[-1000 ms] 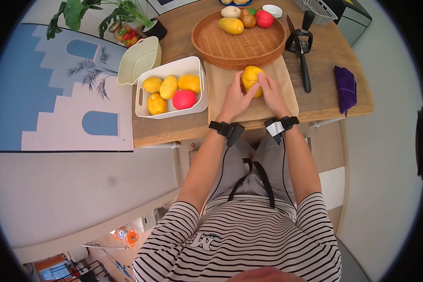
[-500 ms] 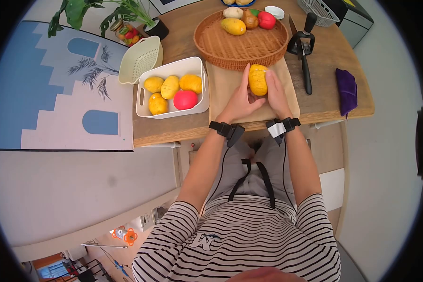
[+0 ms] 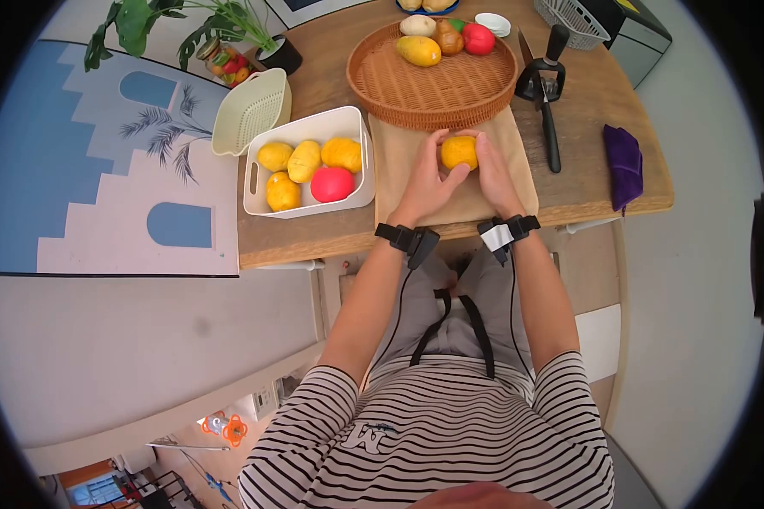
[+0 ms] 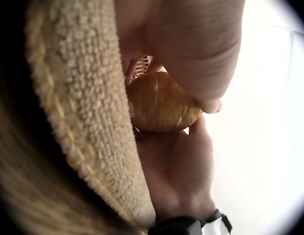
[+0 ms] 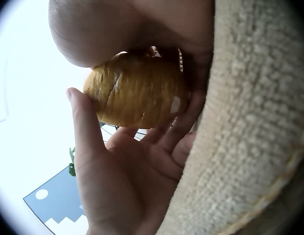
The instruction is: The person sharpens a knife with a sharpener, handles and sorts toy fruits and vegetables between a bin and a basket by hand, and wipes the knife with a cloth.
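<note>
A yellow fruit, its skin creased and scuffed, is held between both hands over a beige towel. My left hand grips its left side, the thumb in front. On the right side my right hand holds it with fingers curved along it. Seen from the left wrist, the fruit lies between the two palms. The right wrist view shows fine cracks and a small pale spot on the fruit, with the left thumb at its end.
A white box at the left holds several yellow fruits and a pink-red one. Behind the towel stands a wicker tray with fruit at its back. A black-handled knife and purple folded cloth lie at the right; a pale colander stands back left.
The yellow fruit has been turned in the hands: its long side faced up half a second ago, and now a rounder end shows. Both hands have shifted slightly toward the body.
</note>
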The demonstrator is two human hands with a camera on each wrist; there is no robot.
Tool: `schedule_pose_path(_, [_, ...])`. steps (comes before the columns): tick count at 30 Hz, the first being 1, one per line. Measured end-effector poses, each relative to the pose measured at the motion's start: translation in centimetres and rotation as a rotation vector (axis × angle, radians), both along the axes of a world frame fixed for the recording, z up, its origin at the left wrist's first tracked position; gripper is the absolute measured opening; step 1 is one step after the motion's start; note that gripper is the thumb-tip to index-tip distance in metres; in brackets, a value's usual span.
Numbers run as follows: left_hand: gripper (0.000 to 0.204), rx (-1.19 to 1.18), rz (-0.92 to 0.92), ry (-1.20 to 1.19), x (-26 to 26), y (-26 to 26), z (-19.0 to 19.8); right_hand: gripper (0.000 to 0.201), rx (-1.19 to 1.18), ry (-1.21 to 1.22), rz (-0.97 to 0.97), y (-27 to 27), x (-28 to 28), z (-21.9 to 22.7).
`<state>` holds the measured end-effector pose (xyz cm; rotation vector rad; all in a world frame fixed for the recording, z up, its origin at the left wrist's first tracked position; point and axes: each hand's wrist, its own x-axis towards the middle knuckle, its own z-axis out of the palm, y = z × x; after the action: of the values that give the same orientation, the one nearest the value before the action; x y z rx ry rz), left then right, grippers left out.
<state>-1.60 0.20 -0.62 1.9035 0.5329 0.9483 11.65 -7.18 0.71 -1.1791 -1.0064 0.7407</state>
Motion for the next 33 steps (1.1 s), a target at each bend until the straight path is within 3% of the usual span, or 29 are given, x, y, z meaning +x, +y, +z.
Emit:
schedule_pose_path(4, [0.047, 0.025, -0.048, 0.027, -0.2, -0.3, 1.1, 0.045, 0.0, 0.007, -0.02, 0.0, -0.2, -0.2])
schedule_pose_path(6, [0.041, -0.324, -0.096, 0.056, -0.4, -0.7, 2.2, 0.041, 0.027, 0.005, -0.018, -0.1, -0.2, 0.0])
schedule_pose_path(9, [0.039, -0.447, -0.032, -0.085, 0.1, -0.2, 1.3, 0.035, 0.007, -0.081, 0.028, -0.2, -0.5, 0.6])
schedule_pose_path(15, [0.038, -0.339, -0.052, 0.068, -0.2, -0.8, 2.4, 0.033, -0.042, -0.022, 0.023, -0.2, -0.1, 0.4])
schedule_pose_path(18, [0.037, -0.215, -0.029, -0.056, -0.1, -1.0, 2.1, 0.033, -0.094, -0.076, 0.011, 0.3, 0.4, -0.6])
schedule_pose_path(21, [0.037, -0.161, 0.005, 0.019, -0.2, -0.5, 1.7, 0.032, -0.075, -0.077, -0.033, 0.3, 0.1, -0.4])
schedule_pose_path(25, [0.038, -0.251, 0.032, 0.063, -0.1, -0.3, 1.6, 0.033, 0.018, -0.025, -0.048, 0.2, -0.5, 0.2])
schedule_pose_path(27, [0.041, -0.198, 0.062, 0.015, 0.0, -0.2, 1.3, 0.034, -0.017, -0.124, 0.012, 0.2, -0.4, 0.2])
schedule_pose_path(31, [0.045, -0.218, 0.063, 0.053, -0.1, -0.3, 1.6, 0.035, 0.008, -0.1, 0.018, 0.3, -0.3, 0.2])
schedule_pose_path(33, [0.055, -0.086, 0.028, -0.001, 0.0, -0.4, 1.6, 0.036, -0.037, -0.046, -0.014, 0.4, -0.2, -0.1])
